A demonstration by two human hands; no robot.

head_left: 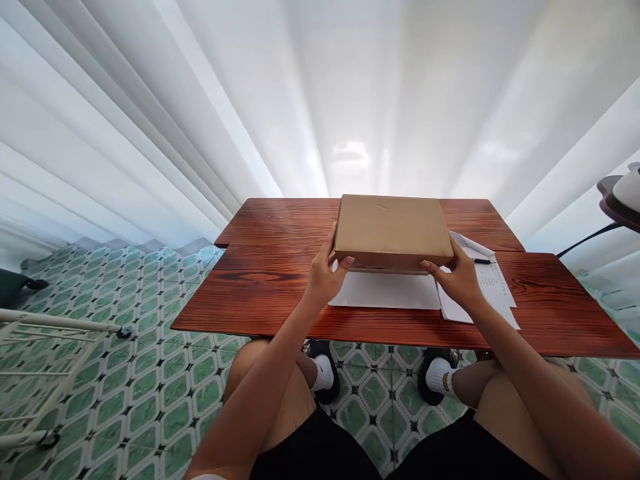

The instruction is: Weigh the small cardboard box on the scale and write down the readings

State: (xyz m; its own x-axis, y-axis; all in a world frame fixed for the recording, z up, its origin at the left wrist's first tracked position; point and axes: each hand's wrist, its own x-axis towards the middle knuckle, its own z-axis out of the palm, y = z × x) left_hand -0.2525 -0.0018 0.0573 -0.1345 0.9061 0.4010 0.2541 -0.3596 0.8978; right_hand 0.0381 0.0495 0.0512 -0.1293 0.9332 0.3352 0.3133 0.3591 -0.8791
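While the left hand grips the near left corner of the flat cardboard box, the right hand clasps its near right corner. Between them, the closed box sits over white paper sheets on the red-brown wooden bench; a pen lies just right.

White pleated curtains glow with daylight behind a reddish wooden counter. Green-and-white patterned tiles cover the floor; a white wire rack stands at left.
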